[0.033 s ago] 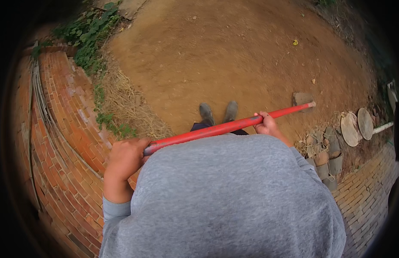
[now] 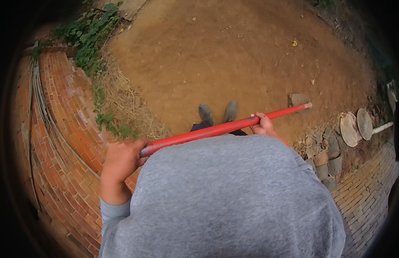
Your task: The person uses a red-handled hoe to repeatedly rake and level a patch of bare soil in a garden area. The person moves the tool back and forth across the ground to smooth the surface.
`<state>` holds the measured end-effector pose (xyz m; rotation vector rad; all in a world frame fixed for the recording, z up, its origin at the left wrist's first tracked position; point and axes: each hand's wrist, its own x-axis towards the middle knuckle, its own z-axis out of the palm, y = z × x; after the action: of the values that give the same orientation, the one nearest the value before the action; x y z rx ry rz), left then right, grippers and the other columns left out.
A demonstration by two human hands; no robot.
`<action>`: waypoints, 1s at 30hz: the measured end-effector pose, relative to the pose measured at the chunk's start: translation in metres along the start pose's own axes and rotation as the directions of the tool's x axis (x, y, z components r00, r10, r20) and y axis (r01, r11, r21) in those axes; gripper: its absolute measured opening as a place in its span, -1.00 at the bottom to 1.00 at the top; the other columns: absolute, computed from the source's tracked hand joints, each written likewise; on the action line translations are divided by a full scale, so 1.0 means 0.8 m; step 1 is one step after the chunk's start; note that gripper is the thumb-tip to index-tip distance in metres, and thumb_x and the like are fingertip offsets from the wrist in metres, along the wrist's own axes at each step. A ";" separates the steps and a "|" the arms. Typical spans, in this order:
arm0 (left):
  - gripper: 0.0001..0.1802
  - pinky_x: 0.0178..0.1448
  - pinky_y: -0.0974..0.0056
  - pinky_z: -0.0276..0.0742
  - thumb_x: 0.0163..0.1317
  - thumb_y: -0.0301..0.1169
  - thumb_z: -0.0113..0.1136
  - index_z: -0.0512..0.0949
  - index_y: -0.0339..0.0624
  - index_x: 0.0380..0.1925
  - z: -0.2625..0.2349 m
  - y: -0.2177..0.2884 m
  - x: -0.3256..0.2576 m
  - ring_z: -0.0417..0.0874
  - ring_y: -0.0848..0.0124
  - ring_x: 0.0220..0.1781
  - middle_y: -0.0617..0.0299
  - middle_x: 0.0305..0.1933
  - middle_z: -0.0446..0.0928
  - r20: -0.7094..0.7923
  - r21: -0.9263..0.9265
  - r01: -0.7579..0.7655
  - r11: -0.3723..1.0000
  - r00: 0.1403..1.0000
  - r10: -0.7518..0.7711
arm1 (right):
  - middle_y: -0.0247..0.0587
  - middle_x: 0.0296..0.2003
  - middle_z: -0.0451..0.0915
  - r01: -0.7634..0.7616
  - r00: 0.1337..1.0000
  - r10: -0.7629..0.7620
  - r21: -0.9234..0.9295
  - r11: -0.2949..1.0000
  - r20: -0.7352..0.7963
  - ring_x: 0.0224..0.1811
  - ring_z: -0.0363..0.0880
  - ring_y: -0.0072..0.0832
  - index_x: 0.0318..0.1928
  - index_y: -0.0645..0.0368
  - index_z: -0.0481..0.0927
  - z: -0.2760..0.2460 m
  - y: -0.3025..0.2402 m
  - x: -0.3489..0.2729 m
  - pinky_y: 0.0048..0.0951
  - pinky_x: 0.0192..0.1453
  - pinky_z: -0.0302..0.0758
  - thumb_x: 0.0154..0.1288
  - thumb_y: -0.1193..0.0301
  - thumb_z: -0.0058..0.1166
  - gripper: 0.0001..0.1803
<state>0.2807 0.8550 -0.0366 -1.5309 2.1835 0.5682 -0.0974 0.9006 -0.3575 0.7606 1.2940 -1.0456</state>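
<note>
Head view: red-handled hoe (image 2: 225,128) aslant before grey sweatshirt (image 2: 234,189), blade (image 2: 297,99) rightward against brown soil (image 2: 234,64), contact unclear. Left hand (image 2: 123,158) closed round hoe's near end; right hand (image 2: 263,124) wrapped round it, nearer blade.

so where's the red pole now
In the head view, the red pole crosses the middle, held by the left hand at its left end and the right hand farther along.
</note>
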 end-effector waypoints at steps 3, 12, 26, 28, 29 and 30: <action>-0.68 -0.37 0.08 0.46 -0.19 -0.31 0.42 0.60 -0.01 -0.35 -0.034 -0.009 -0.022 0.61 0.10 -0.39 0.13 -0.53 0.54 -0.031 0.092 -0.006 0.996 0.999 0.009 | -0.08 -0.28 0.46 -0.091 0.991 0.094 -0.035 0.995 0.095 -0.26 0.49 -0.25 -0.11 0.20 0.25 0.012 0.041 0.008 -0.03 -0.01 0.57 0.42 0.46 -0.14 -0.87; -0.65 -0.34 0.08 0.45 -0.27 -0.27 0.47 0.63 -0.04 -0.39 -0.033 -0.026 -0.033 0.61 0.07 -0.41 0.09 -0.50 0.57 -0.120 0.049 0.070 0.996 0.991 -0.064 | -0.05 -0.18 0.50 -0.042 0.974 0.095 -0.249 0.968 0.204 -0.14 0.54 -0.19 -0.06 0.22 0.38 0.026 0.059 0.011 -0.02 -0.04 0.55 0.39 0.39 -0.09 -0.80; -0.62 -0.30 0.06 0.46 -0.23 -0.27 0.47 0.62 -0.06 -0.33 -0.088 0.016 -0.030 0.62 0.06 -0.36 0.07 -0.48 0.58 -0.099 0.184 0.026 0.983 0.995 -0.007 | -0.06 -0.14 0.44 -0.097 0.981 0.098 -0.017 0.995 0.168 -0.15 0.52 -0.23 -0.03 0.25 0.34 0.080 0.032 0.006 0.07 -0.05 0.56 0.39 0.46 -0.10 -0.80; -0.59 -0.30 0.07 0.47 -0.28 -0.28 0.50 0.63 -0.07 -0.32 -0.096 0.015 -0.039 0.62 0.06 -0.37 0.07 -0.49 0.58 -0.104 0.226 0.058 0.972 0.994 -0.035 | -0.05 -0.15 0.44 -0.091 0.966 0.120 -0.132 0.987 0.231 -0.16 0.52 -0.22 -0.05 0.23 0.33 0.083 0.052 0.015 0.02 0.00 0.56 0.40 0.46 -0.08 -0.82; -0.57 -0.30 0.07 0.47 -0.29 -0.27 0.51 0.63 -0.08 -0.32 -0.099 0.014 -0.043 0.62 0.06 -0.38 0.07 -0.49 0.59 -0.119 0.224 0.081 0.971 0.991 -0.056 | -0.05 -0.16 0.44 -0.082 0.957 0.124 -0.165 0.983 0.263 -0.16 0.52 -0.22 -0.07 0.22 0.33 0.084 0.061 0.019 -0.01 0.02 0.56 0.40 0.46 -0.07 -0.83; -0.56 -0.30 0.07 0.48 -0.30 -0.26 0.52 0.63 -0.08 -0.32 -0.101 0.012 -0.046 0.62 0.06 -0.39 0.07 -0.49 0.59 -0.126 0.255 0.080 0.964 0.991 -0.049 | -0.03 -0.17 0.50 -0.037 0.951 0.110 -0.247 0.968 0.290 -0.17 0.56 -0.22 -0.10 0.24 0.38 0.084 0.067 0.023 -0.04 0.00 0.56 0.41 0.44 -0.09 -0.85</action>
<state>0.2750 0.8424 0.0512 -1.5195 2.1833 0.1641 -0.0227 0.8560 -0.3705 0.4416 1.0933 -0.8861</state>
